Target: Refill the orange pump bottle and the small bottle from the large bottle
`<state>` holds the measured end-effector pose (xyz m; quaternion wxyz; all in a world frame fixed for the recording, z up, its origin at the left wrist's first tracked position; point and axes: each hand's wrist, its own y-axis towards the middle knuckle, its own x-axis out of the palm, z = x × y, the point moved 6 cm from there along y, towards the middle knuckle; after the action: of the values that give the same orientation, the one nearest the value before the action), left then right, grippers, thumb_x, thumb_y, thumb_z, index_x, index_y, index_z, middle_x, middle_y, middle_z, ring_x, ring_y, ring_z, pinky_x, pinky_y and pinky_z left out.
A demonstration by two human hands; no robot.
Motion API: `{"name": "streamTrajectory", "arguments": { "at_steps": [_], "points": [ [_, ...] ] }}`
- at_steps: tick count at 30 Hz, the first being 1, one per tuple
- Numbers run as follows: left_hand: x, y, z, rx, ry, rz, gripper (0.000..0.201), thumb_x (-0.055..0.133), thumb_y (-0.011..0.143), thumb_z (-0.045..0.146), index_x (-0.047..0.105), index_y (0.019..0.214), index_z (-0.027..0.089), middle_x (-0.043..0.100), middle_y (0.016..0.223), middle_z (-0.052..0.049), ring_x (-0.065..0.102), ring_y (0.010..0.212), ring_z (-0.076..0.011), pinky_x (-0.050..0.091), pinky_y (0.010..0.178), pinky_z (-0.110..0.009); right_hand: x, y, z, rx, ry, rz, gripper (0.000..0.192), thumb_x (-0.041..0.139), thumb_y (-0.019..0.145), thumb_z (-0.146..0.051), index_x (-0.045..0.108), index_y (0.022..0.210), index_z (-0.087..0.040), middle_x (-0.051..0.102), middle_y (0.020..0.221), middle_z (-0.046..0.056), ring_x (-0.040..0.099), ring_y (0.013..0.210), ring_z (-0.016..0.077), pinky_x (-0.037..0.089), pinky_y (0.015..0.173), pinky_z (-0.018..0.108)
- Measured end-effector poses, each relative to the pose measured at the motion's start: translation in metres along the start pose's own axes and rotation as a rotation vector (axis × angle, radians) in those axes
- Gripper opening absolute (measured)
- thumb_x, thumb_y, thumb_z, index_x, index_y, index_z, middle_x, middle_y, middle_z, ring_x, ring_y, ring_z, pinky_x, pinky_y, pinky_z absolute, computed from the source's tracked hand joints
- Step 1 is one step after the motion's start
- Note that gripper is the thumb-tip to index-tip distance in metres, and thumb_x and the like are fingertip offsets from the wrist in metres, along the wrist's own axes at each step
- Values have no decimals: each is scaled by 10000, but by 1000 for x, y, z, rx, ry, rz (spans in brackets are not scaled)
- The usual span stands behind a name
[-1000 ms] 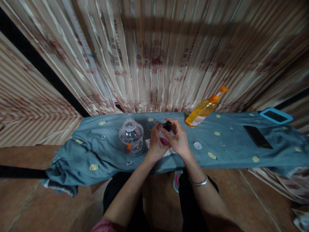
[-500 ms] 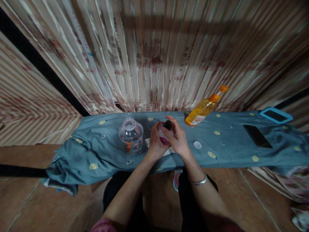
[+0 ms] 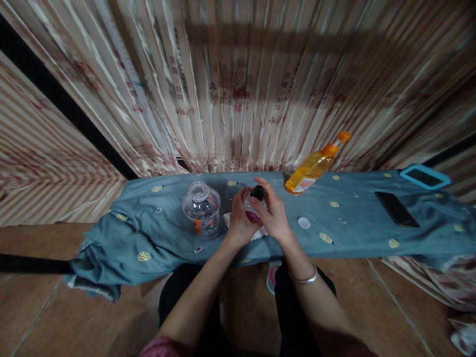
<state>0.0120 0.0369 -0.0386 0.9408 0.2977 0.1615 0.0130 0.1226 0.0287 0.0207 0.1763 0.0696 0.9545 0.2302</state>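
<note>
Left hand (image 3: 239, 220) and right hand (image 3: 275, 210) are wrapped around a small bottle (image 3: 252, 215) at the middle of the surface (image 3: 357, 230); its black top (image 3: 257, 192) sticks up between them, its visible body clear above and magenta below, the rest hidden; a white cloth (image 3: 259, 233) shows beneath them; a clear jar (image 3: 203, 215) stands left, a white disc (image 3: 304, 222) lies right, an orange bottle (image 3: 312, 168) stands on the far side, right.
</note>
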Motion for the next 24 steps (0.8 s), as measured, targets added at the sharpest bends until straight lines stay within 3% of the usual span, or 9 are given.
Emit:
{"name": "streamTrajectory", "arguments": {
  "at_steps": [3,9,17,24],
  "points": [
    [0,1,-1,18,10,22,897,803,760,423,309,1476,207,546,1400,-178,585,1310,-324,495,1106,-500,-1,0,-4,-17,5,-9,446,670,932,-450,604,1301,-208,586,1409,99,604,1235,262,495,1040,528],
    [2,0,-4,3,-10,27,886,811,735,403,346,1466,215,554,1392,-167,573,1321,-330,490,1119,-507,2,-1,5,24,8,44,452,665,937,-453,591,1307,-203,611,1357,97,657,1108,227,551,951,475],
    [-1,0,0,-57,-60,11,927,834,728,438,328,1464,190,529,1421,-206,570,1332,-361,501,1099,-542,-2,1,-9,-55,5,15,411,659,940,-453,628,1265,-203,611,1393,100,602,1260,263,456,1086,550],
    [0,0,-3,-84,-56,-25,965,865,688,348,322,1476,220,518,1438,-174,558,1341,-343,465,1138,-543,-14,5,-16,-70,34,49,444,632,952,-484,610,1307,-219,588,1430,103,580,1295,268,456,1092,544]
  ]
}}
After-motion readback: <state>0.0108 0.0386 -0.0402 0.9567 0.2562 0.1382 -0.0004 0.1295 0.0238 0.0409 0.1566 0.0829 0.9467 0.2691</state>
